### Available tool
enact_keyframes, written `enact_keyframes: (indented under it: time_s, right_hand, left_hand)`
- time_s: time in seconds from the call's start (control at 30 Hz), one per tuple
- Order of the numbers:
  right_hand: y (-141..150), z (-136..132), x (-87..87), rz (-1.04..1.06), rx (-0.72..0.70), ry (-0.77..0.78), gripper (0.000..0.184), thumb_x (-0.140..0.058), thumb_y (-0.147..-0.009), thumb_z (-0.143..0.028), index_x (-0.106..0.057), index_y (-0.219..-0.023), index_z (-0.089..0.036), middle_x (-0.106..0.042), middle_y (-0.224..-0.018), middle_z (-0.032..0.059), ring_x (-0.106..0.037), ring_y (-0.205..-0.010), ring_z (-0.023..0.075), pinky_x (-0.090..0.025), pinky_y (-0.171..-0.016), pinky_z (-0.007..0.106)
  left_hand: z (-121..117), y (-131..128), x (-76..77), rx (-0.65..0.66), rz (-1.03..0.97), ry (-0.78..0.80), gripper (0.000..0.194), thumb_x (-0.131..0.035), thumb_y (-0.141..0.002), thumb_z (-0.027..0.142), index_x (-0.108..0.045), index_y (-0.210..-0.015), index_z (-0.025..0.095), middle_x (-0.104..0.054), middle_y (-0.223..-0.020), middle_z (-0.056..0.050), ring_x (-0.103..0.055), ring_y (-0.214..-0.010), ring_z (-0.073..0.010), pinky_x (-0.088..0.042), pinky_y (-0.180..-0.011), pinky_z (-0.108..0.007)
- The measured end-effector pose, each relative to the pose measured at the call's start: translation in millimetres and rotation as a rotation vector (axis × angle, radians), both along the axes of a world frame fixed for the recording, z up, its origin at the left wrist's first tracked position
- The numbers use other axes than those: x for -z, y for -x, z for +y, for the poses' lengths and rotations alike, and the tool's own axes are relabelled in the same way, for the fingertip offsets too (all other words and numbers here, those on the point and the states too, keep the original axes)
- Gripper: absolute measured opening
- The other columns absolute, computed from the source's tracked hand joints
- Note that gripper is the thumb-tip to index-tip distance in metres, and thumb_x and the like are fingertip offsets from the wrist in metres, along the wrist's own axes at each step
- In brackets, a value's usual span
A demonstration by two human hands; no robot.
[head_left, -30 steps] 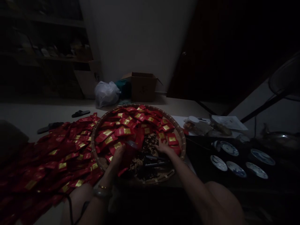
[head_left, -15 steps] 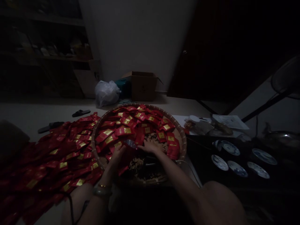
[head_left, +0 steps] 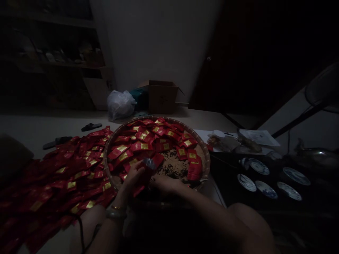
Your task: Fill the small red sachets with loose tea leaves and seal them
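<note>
Head view, only one available; light dim.

Position: a red packet (head_left: 143, 178) sits above the near part of the round woven tray (head_left: 105, 158), in front of the person and between the two hands. It lies directly to the right of the left hand (head_left: 134, 173), against its fingers, and just left of the right hand's fingertips. Left hand is the nearer, being in contact. Long axis: appears to run away from the body with a slight lean to the right, a shiny clear patch (head_left: 149, 163) at the far end; outline too dark to be certain.

Fingers, left: closed on the packet, thumb uppermost near the clear patch.

Fingers, right: the right hand (head_left: 162, 183) comes in low from the right, back of the hand up, pointing left at the packet's lower part. Fingertips lost in shadow; cannot tell how far open, whether they touch the packet or whether they hold anything.

Surroundings: loose dark leaf-like bits (head_left: 173, 167) on the tray floor just beyond the right hand; red packets with gold labels (head_left: 144, 146) crowd the far and left sides. A larger heap of packets (head_left: 71, 185) lies outside the tray, left.
</note>
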State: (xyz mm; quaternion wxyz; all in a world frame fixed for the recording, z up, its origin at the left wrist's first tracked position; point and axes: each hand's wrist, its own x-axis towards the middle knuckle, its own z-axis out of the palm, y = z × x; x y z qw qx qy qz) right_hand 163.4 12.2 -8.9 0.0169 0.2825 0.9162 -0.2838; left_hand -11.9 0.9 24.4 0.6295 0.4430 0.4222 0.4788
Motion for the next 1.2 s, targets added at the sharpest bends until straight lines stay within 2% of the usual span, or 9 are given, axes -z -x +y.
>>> enact_keyframes:
  time_s: [0.1,0.23,0.33,0.43,0.63,0.77,0.97,1.07,1.2]
  right_hand:
    - [-9,15,-1.7,0.164,0.223,0.166,0.040,-0.065,-0.057,-0.008,-0.062,-0.096,-0.017,-0.062,-0.093,0.0025,-0.057,-0.085,0.0184,-0.045,-0.076,0.028]
    - [-21,41,-2.1,0.622,0.668,0.405,0.027,-0.066,-0.058,-0.016,-0.058,-0.083,-0.016,-0.061,-0.079,-0.0026,-0.057,-0.075,0.0136,-0.045,-0.071,0.026]
    - [-26,52,-4.1,0.938,0.922,0.671,0.034,-0.072,-0.053,-0.026,-0.054,-0.081,-0.019,-0.059,-0.074,-0.0048,-0.056,-0.069,0.0124,-0.046,-0.064,0.026]
    - [-29,52,-12.0,1.121,1.038,0.922,0.044,-0.076,-0.047,-0.027,-0.051,-0.083,-0.021,-0.060,-0.073,-0.0053,-0.057,-0.067,0.0132,-0.047,-0.061,0.026]
    - [-31,39,-49.8,1.259,0.997,1.015,0.041,-0.077,-0.052,-0.024,-0.051,-0.084,-0.022,-0.061,-0.074,-0.0049,-0.059,-0.071,0.0133,-0.047,-0.062,0.025]
    - [-18,33,-70.0,1.287,0.949,0.969,0.043,-0.078,-0.051,-0.025,-0.052,-0.085,-0.022,-0.061,-0.074,-0.0047,-0.059,-0.067,0.0134,-0.047,-0.060,0.026]
    - [9,26,-66.1,1.189,0.913,0.763,0.040,-0.079,-0.050,-0.028,-0.055,-0.081,-0.020,-0.058,-0.076,-0.0040,-0.056,-0.070,0.0128,-0.045,-0.061,0.024]
    - [11,25,-64.9,1.101,0.891,0.623,0.036,-0.076,-0.053,-0.028,-0.057,-0.081,-0.019,-0.058,-0.077,-0.0036,-0.054,-0.072,0.0122,-0.043,-0.063,0.023]
    - [7,22,-75.3,0.967,0.812,0.520,0.030,-0.072,-0.058,-0.030,-0.058,-0.083,-0.019,-0.060,-0.079,-0.0028,-0.055,-0.075,0.0125,-0.042,-0.066,0.023]
  left_hand:
    - [-1,0,-5.7,0.029,0.052,-0.070,0.048,-0.071,-0.057,0.039,-0.065,-0.098,0.014,-0.071,-0.091,-0.007,-0.065,-0.083,-0.0239,-0.053,-0.072,-0.032]
    - [-2,-3,-14.3,0.065,0.076,-0.158,0.054,-0.069,-0.063,0.031,-0.059,-0.114,0.018,-0.067,-0.108,-0.008,-0.061,-0.101,-0.0265,-0.050,-0.084,-0.034]
    - [-3,-5,-16.8,0.082,0.134,-0.274,0.061,-0.068,-0.067,0.024,-0.049,-0.125,0.023,-0.059,-0.122,-0.007,-0.055,-0.111,-0.0248,-0.048,-0.090,-0.033]
    - [-4,-5,-12.8,0.140,0.255,-0.399,0.059,-0.063,-0.074,0.021,-0.042,-0.129,0.025,-0.056,-0.123,-0.007,-0.056,-0.109,-0.0219,-0.048,-0.091,-0.033]
    - [2,-6,6.4,0.146,0.557,-0.682,0.023,-0.055,-0.081,0.016,-0.055,-0.103,0.020,-0.058,-0.118,-0.011,-0.056,-0.109,-0.0213,-0.045,-0.094,-0.037]
    - [8,-5,14.0,0.077,0.709,-0.825,0.012,-0.053,-0.082,0.014,-0.058,-0.091,0.019,-0.049,-0.131,-0.013,-0.054,-0.116,-0.0240,-0.047,-0.093,-0.041]
    - [10,-2,15.1,-0.024,0.788,-0.974,0.016,-0.052,-0.082,0.008,-0.063,-0.084,0.020,-0.045,-0.131,-0.010,-0.054,-0.114,-0.0216,-0.049,-0.093,-0.038]
    - [9,0,15.1,-0.078,0.859,-1.009,0.016,-0.052,-0.082,0.009,-0.064,-0.081,0.020,-0.048,-0.123,-0.009,-0.054,-0.110,-0.0209,-0.050,-0.090,-0.037]
    - [6,2,8.9,-0.129,0.948,-0.979,0.015,-0.053,-0.082,0.012,-0.065,-0.079,0.020,-0.049,-0.118,-0.008,-0.052,-0.107,-0.0215,-0.051,-0.087,-0.037]
